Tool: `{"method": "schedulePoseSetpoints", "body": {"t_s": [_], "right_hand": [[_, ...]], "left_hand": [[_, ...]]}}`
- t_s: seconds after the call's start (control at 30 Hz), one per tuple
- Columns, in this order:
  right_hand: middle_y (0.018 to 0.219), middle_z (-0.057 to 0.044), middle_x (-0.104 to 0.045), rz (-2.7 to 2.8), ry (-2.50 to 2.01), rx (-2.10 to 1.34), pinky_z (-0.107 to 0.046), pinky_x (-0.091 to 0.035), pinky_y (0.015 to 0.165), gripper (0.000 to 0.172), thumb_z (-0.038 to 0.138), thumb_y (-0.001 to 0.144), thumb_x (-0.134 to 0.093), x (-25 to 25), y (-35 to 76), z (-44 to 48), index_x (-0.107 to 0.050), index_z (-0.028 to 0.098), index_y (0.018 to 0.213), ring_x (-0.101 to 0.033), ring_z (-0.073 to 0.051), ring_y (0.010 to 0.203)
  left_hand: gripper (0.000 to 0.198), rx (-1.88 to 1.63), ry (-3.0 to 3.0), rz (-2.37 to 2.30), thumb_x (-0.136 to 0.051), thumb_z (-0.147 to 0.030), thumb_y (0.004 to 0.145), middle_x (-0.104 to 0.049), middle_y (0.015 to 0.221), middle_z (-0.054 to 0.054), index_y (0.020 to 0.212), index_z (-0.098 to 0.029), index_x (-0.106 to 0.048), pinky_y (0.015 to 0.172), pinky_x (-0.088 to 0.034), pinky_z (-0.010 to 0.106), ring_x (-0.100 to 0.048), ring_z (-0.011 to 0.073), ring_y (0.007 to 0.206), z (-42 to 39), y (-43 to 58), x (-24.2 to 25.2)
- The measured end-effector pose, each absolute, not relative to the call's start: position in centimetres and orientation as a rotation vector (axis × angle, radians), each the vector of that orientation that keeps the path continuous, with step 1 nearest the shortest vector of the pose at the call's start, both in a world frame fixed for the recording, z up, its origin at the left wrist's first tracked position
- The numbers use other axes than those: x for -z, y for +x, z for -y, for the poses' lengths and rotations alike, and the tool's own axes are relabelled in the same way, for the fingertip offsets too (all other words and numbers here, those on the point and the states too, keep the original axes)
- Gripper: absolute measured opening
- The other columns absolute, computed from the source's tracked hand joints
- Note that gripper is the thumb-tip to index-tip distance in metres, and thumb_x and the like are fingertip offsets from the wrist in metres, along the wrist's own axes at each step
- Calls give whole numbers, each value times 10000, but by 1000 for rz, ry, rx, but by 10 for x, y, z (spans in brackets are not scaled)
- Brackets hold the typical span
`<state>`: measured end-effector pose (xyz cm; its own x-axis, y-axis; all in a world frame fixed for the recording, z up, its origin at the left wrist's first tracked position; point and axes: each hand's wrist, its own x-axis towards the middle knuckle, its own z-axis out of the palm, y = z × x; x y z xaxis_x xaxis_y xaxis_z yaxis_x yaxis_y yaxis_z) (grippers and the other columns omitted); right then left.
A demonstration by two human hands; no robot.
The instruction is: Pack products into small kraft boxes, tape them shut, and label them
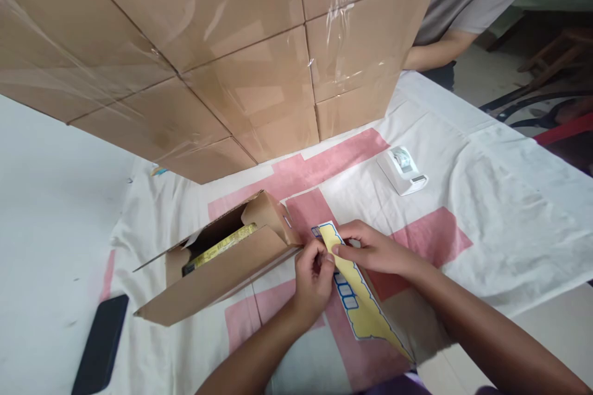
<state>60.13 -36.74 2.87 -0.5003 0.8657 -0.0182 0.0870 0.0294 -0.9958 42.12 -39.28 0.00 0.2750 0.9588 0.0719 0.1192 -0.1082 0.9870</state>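
In the head view, the long yellow sticker sheet with blue-edged white labels [364, 315] lies slanted on the red-and-white table cloth [486, 210], just right of the open brown cardboard box [222, 278]. The right hand [377, 253] pinches its upper end between thumb and fingers. The left hand [315, 274] nips its left edge with curled fingertips.

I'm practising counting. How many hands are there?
2. The left hand and right hand pinch the sticker sheet. The co-worker behind the boxes may hide more.
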Motion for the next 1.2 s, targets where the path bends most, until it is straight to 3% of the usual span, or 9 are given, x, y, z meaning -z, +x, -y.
{"method": "schedulePoseSetpoints", "body": {"t_s": [0.17,0.33,0.4,0.47,0.57,0.7,0.87,1.03,1.2], "right_hand": [[771,0,-587,1591,-981,-1615,-249,-392,629,335,426,997,-525,-35,604,366,-660,152,861,-511,-138,696],[865,-49,-677,1358,-1306,-1563,-282,-465,628,357,485,981,-502,-37,621,358,-642,158,940,-620,-195,747],[838,-58,-680,1428,-1586,-1355,-301,-463,616,324,451,979,-477,-31,632,352,-632,170,941,-626,-214,728],[843,-87,-681,1525,-1970,-1001,-336,-460,621,311,418,946,-509,-23,640,347,-632,158,1065,-633,-253,734],[1047,-167,-670,1547,-2269,-437,-398,-484,655,531,409,908,-555,-24,642,347,-535,115,1350,-655,-311,808],[1206,-152,-622,1830,-1676,-241,-419,-541,794,407,367,977,-501,-61,616,356,-572,179,1331,-667,-296,974],[1428,-109,-551,2216,-1026,-272,-513,-454,1071,438,313,976,-557,-119,557,343,-530,274,1411,-509,-324,1312],[1411,-101,-592,2313,-852,-289,-526,-419,1096,507,296,976,-564,-132,506,313,-489,241,1475,-471,-307,1331],[1298,-100,-669,2396,-791,-298,-510,-409,1061,382,260,985,-549,-123,480,307,-588,210,1362,-552,-286,1225]], "left_hand": [[317,-1045,1504,-1077,-478,-376,1004,-446,646,-43,737,-209,-446,584,-364,233,-427,111,604,392,419,2],[282,-1186,1577,-1087,-463,-340,1003,-442,695,-26,752,-214,-436,616,-380,252,-440,121,652,394,412,2],[267,-1226,1654,-1064,-462,-320,996,-422,679,-29,752,-215,-436,598,-364,258,-424,118,631,395,410,-4],[253,-1258,1751,-1030,-474,-291,983,-405,644,-38,744,-218,-438,572,-343,259,-410,114,597,395,406,-12],[207,-1322,1882,-988,-510,-217,947,-403,617,-46,746,-217,-463,536,-307,256,-385,105,557,398,395,-30],[105,-1415,2127,-1021,-526,-132,905,-495,647,-26,833,-207,-542,537,-344,256,-441,115,569,407,352,-59],[100,-1627,2645,-1389,-620,-101,828,-654,804,38,845,-197,-598,748,-514,363,-644,202,802,407,277,-88],[161,-1407,2733,-1524,-637,-65,828,-731,1081,110,930,-189,-620,858,-566,372,-709,249,1041,394,249,-89],[220,-1333,2691,-1508,-589,-15,856,-763,1070,99,1002,-178,-613,927,-546,375,-700,241,1145,392,254,-71]]}}
